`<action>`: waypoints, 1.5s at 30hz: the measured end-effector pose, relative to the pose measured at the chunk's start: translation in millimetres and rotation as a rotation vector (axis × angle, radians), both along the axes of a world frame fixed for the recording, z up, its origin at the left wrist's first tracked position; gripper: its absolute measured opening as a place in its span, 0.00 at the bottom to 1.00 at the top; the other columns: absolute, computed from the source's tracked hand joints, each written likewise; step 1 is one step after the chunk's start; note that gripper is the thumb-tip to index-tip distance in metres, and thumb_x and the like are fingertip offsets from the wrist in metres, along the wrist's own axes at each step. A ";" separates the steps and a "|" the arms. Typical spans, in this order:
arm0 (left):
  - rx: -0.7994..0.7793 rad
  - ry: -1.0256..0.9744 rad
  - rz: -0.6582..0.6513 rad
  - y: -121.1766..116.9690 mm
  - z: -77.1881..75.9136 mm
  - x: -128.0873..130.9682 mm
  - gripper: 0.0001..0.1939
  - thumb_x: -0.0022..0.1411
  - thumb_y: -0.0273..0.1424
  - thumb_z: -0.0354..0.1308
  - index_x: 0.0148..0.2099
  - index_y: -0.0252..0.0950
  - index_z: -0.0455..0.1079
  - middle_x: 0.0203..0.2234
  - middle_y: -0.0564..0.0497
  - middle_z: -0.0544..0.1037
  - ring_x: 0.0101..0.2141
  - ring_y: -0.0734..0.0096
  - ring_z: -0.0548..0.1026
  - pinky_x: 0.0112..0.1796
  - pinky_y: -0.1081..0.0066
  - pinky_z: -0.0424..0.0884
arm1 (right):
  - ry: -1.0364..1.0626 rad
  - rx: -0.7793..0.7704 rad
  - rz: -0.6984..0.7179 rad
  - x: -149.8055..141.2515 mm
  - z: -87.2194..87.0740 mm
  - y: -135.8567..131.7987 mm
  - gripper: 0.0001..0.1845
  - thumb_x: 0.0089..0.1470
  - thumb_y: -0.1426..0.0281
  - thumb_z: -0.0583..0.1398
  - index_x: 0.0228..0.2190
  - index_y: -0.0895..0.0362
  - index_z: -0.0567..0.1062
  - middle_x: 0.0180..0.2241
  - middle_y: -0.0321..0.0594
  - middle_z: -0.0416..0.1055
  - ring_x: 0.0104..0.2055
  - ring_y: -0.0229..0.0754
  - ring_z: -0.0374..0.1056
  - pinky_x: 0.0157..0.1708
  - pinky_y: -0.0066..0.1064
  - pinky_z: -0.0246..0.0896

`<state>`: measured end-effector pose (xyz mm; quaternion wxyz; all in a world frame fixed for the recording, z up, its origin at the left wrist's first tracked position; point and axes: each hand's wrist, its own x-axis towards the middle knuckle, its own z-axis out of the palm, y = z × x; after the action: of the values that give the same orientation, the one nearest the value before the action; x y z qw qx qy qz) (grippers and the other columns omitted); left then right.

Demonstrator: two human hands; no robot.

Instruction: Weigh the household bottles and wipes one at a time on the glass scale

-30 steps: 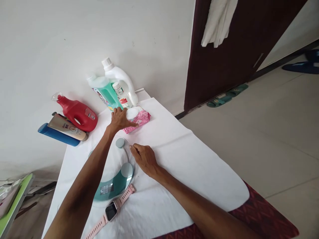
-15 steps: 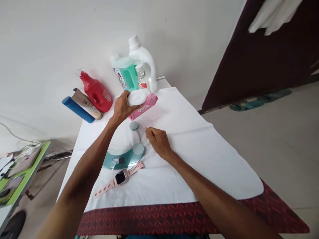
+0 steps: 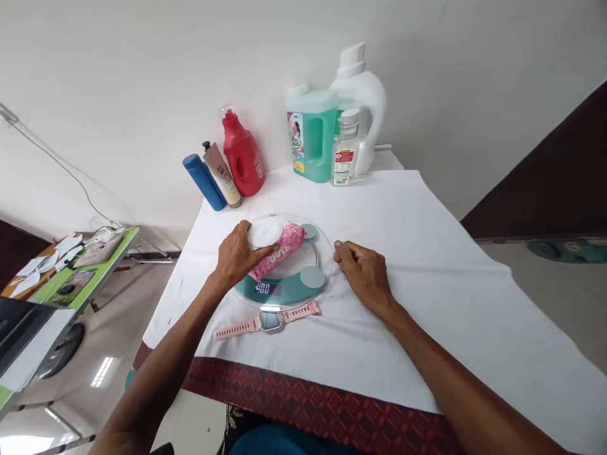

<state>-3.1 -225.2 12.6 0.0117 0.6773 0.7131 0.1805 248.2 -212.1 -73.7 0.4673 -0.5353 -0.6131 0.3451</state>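
Note:
My left hand (image 3: 236,254) grips a pink wet-wipes pack (image 3: 284,248) with a white lid (image 3: 264,232), its thumb across the near side. The pack is over the round glass bathroom scale (image 3: 290,289); whether it touches the glass I cannot tell. Lit digits show on the scale's display (image 3: 267,289). Just right of the scale, my right hand (image 3: 364,273) is closed in a fist by the cloth, with nothing visible in it. A pink-strapped smartwatch (image 3: 270,321) lies flat along the scale's near edge.
By the wall stand a blue bottle (image 3: 205,182), a beige tube (image 3: 222,175), a red bottle (image 3: 243,155), a green jug (image 3: 315,136), a clear bottle (image 3: 345,148) and a white detergent bottle (image 3: 363,88). A green-topped table (image 3: 114,256) is at the left.
My left hand has brought the wipes pack nearer, from beyond the scale to over it. My right hand stays in a fist beside the scale. The view has shifted left.

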 end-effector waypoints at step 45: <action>0.363 -0.251 -0.109 -60.4 -48.6 -22.5 0.43 0.64 0.45 0.67 0.72 0.40 0.51 0.65 0.38 0.66 0.65 0.48 0.64 0.64 0.45 0.63 | -0.098 -0.223 -0.035 -1.4 0.7 -0.5 0.27 0.56 0.43 0.54 0.21 0.52 0.67 0.18 0.35 0.61 0.23 0.41 0.58 0.27 0.35 0.52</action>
<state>-25.6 -285.6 -36.0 -0.0120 0.6780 0.6243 0.3878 246.8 -212.6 -73.0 0.3803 -0.6107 -0.5838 0.3762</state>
